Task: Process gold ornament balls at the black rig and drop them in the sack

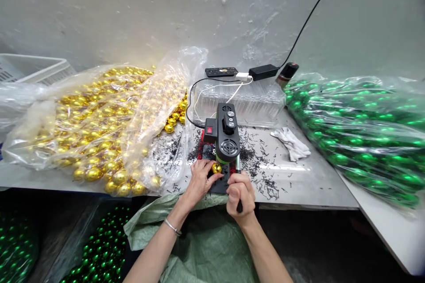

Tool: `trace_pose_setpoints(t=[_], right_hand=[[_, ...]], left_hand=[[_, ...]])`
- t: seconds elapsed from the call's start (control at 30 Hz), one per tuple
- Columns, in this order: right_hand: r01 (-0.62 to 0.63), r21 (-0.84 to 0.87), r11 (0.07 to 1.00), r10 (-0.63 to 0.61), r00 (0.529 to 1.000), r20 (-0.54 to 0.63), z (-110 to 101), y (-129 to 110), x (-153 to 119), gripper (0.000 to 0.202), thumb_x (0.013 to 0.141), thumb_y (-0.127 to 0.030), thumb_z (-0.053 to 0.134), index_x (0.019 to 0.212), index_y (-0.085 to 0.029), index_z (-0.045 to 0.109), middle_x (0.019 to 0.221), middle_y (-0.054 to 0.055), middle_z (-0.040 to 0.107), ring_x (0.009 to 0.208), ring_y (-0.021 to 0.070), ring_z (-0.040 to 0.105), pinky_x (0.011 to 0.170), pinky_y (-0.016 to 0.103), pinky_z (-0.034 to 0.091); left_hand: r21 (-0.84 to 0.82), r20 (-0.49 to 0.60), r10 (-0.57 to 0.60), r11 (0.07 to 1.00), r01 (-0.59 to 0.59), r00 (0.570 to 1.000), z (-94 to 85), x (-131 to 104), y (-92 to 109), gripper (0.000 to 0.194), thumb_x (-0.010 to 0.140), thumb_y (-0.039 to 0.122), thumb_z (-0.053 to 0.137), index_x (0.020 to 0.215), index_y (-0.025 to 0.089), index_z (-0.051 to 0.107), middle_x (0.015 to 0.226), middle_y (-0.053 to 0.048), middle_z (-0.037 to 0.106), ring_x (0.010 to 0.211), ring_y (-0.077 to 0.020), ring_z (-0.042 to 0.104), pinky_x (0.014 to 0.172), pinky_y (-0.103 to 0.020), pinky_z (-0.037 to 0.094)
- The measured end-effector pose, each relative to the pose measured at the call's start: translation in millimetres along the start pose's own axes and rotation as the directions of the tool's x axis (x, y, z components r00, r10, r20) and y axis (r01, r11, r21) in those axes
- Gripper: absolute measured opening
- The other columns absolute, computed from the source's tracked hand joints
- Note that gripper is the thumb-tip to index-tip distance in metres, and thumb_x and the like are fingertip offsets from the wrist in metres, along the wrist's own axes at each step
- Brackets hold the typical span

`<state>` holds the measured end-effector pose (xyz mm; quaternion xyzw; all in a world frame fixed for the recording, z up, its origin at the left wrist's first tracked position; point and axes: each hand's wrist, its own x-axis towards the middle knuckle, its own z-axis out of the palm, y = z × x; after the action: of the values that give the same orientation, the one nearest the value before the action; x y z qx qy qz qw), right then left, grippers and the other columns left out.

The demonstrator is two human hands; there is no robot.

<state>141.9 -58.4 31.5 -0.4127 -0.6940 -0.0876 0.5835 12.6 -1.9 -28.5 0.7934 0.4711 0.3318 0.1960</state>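
Note:
In the head view a small gold ball sits below the head of a black machine on the table. My left hand holds the ball between thumb and fingers. The fingers of my right hand are wrapped round a black-handled lever at the machine's right side. A box with a red switch is fixed to the machine's left. Its dark base is partly covered by my hands.
A clear bag of gold balls lies at left, a bag of green balls at right. Behind the machine are a stack of clear plastic and a black adapter. A white glove and black scraps lie on the table.

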Motion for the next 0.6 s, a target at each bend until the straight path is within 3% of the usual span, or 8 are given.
trace_pose_setpoints(t=[0.33, 0.6], right_hand=[[-0.013, -0.002, 1.0, 0.013, 0.999, -0.03, 4, 3, -5, 0.021, 0.094, -0.016, 0.036, 0.076, -0.022, 0.046, 0.073, 0.0, 0.052, 0.067, 0.0142, 0.054, 0.083, 0.042, 0.052], [0.024, 0.038, 0.999, -0.024, 1.0, -0.005, 2, 1, 3, 0.024, 0.093, -0.013, 0.037, 0.072, -0.022, 0.046, 0.069, 0.0, 0.051, 0.067, 0.0146, 0.054, 0.07, 0.034, 0.049]], left_hand=[[-0.025, -0.003, -0.002, 1.0, 0.002, 1.0, 1.3, 1, -1, 0.028, 0.088, 0.034, 0.065, 0.112, 0.021, 0.064, 0.106, -0.008, 0.064, 0.101, -0.0245, 0.056, 0.093, -0.042, 0.041], [-0.043, -0.005, -0.023, 0.999, 0.023, 1.0, -0.3, 6, 0, 0.028, 0.088, 0.034, 0.065, 0.113, 0.021, 0.066, 0.105, -0.009, 0.065, 0.099, -0.0245, 0.057, 0.092, -0.043, 0.042]])
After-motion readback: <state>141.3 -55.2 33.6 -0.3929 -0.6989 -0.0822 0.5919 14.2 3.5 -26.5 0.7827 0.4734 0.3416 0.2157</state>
